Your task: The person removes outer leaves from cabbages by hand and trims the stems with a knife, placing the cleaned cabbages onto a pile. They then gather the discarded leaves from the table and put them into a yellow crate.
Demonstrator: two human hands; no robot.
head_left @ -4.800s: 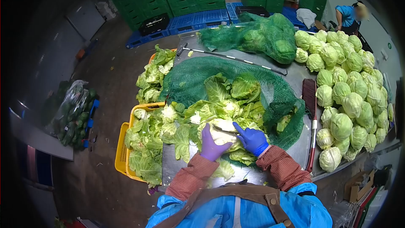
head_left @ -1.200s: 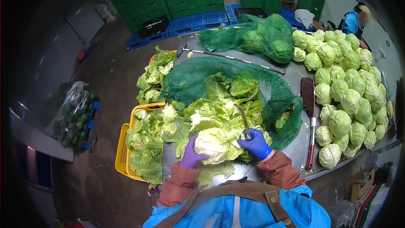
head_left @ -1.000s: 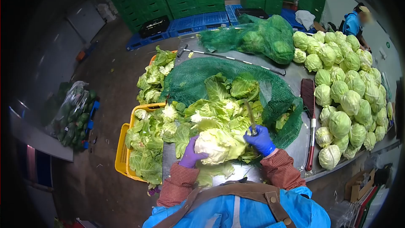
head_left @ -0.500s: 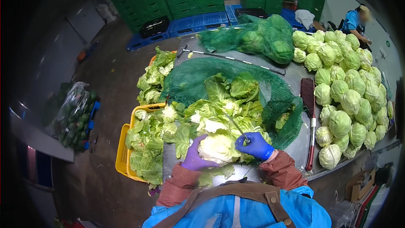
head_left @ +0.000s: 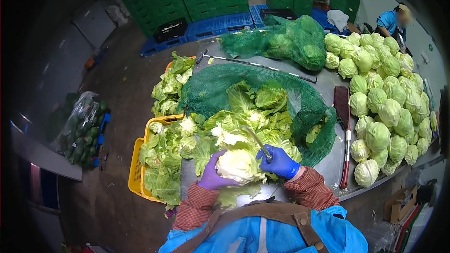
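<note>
My left hand [head_left: 213, 172], in a purple glove, is closed around the left side of a pale cabbage [head_left: 239, 166]. Just right of that head, my right hand [head_left: 282, 163] in a blue glove grips a knife [head_left: 253, 136] by its handle. The curved blade points up and left, above the cabbage and apart from its cut-looking top. Loose cabbage leaves [head_left: 276, 136] are heaped directly beyond both hands, partly over a green mesh bag [head_left: 211, 86].
Trimmed cabbages [head_left: 389, 112] are piled at the table's right. A red-handled brush [head_left: 347, 150] lies beside them. Leaves fill a yellow crate [head_left: 136, 168] at the left. A full mesh bag [head_left: 281, 42] and a thin rod [head_left: 262, 65] lie farther back. Another person [head_left: 391, 23] is beyond the pile.
The knife blade has swung, now showing its flat side more. Both hands and the cabbage have shifted slightly left. The other person has leaned toward the pile.
</note>
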